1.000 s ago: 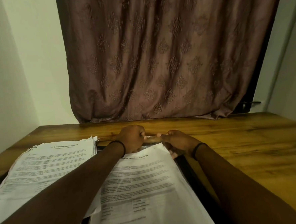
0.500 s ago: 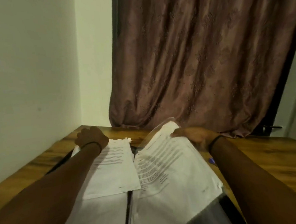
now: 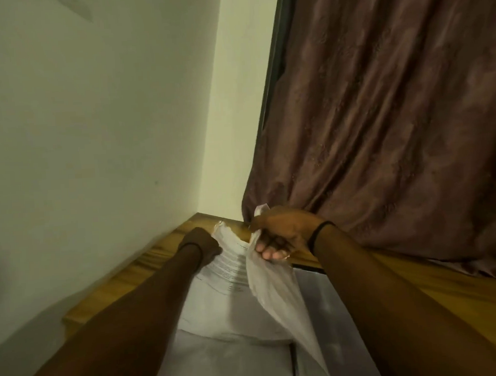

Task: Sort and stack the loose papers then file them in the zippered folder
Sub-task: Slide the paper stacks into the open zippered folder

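Currently | step: likely stacking papers (image 3: 217,279) on folder (image 3: 323,299) | right grip (image 3: 284,235) clutches raised sheet (image 3: 276,296) | left grip (image 3: 199,244) on papers, closure unclear | next: flatten sheet

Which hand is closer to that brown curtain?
Right. The right hand, gripping a lifted sheet, is at the curtain hem; the left hand is farther left, at the papers.

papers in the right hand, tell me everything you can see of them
The papers are a thin whitish bundle, motion-blurred, with no readable print on the side facing the camera. The right hand grips their far top edge, fingers curled round it, one corner poking up above the hand. They stand on edge and sweep down toward the near right, over the folder and its grey inside. Their left side meets the printed stack that the left hand touches.
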Motion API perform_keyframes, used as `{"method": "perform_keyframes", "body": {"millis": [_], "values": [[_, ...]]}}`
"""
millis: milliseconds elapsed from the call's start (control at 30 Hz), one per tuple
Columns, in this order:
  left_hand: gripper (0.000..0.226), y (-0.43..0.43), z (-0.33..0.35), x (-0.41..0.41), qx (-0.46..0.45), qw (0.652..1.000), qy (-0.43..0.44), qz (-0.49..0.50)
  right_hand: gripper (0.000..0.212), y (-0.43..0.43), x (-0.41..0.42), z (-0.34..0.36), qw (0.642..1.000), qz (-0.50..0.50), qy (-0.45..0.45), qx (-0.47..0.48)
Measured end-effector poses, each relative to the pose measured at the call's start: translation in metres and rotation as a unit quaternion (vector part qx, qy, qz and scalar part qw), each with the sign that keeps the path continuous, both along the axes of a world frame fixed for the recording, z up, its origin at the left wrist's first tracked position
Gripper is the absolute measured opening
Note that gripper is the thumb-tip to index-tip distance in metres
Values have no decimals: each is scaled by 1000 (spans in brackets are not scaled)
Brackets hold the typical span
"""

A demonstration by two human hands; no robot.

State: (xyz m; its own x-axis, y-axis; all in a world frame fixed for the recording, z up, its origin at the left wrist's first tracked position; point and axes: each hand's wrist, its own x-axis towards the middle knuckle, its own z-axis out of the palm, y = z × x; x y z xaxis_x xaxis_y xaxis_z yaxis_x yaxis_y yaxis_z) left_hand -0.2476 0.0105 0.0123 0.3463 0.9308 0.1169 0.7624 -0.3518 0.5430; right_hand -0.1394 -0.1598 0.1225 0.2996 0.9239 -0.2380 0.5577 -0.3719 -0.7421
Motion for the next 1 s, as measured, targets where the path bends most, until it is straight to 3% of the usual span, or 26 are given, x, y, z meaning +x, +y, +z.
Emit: {"method": "perform_keyframes", "body": {"millis": [133,233,300,400,467,533,600,667,767,867,1000], "values": [[22,11,29,-14,122,980,-154,43,34,19,-17,-22,997,56,-16,-51],[19,2,61,-33,226,918,-319,69,30,33,-27,-44,988,108,-8,-114],[16,-11,82,-44,282,875,-391,50,26,40,-28,-57,986,128,8,-105],[16,-27,107,-53,336,836,-432,35,12,48,-12,-59,995,69,30,70],[16,-35,117,-55,353,815,-458,26,10,55,8,-48,976,1,-88,197],[13,-44,126,-53,355,795,-492,6,19,52,24,-32,942,-90,-10,324],[9,-52,135,-44,328,780,-531,-24,44,41,40,-16,900,-107,103,411],[9,-61,142,-30,270,780,-560,-62,59,23,56,-6,875,-65,143,458],[12,-78,146,-2,107,773,-608,-150,46,-10,78,-7,862,-18,212,461],[29,-96,141,27,-99,719,-633,-271,36,-42,105,-16,848,-49,239,471],[50,-110,105,77,-232,726,-549,-343,34,-80,150,-29,830,-134,237,486]]}}
